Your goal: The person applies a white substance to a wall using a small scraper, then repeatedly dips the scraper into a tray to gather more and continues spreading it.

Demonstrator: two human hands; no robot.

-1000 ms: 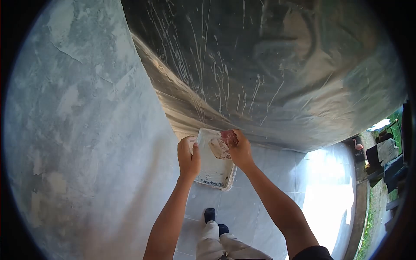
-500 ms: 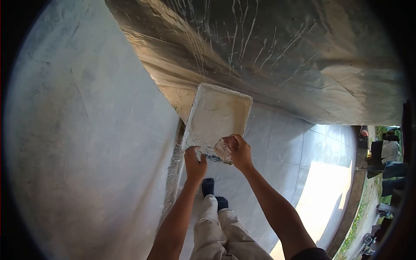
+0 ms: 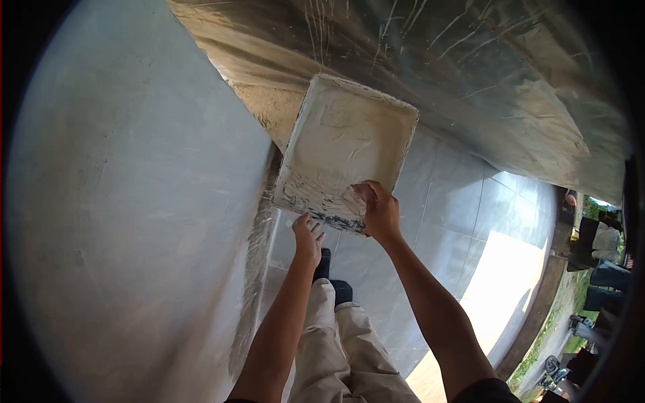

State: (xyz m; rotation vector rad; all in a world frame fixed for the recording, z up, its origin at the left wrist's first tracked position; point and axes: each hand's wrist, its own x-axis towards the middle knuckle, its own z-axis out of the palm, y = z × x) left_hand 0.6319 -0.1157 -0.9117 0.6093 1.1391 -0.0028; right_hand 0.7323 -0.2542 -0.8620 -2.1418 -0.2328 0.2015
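Observation:
A rectangular paint tray [image 3: 349, 131] with a crusted rim holds pale cream paint, and its near ribbed end is streaked with dark patches. Over that end my right hand [image 3: 383, 213] is closed on a small, paint-smeared reddish piece [image 3: 356, 199]. Its kind cannot be made out; white paint coats its left side. My left hand [image 3: 308, 240] has its fingers stretched out, with the fingertips right at the tray's near left corner.
A large pale grey wall [image 3: 134, 201] rises on the left. Plastic sheeting [image 3: 457, 80] with white drips hangs across the top. Grey floor tiles [image 3: 437, 195] lie below the tray, with a bright sunlit patch [image 3: 494, 275] to the right. Various objects stand outdoors at far right.
The tray appears larger and higher in view. My left hand's fingers have straightened at the tray's near edge. My right hand keeps hold of the reddish piece over the ribbed end.

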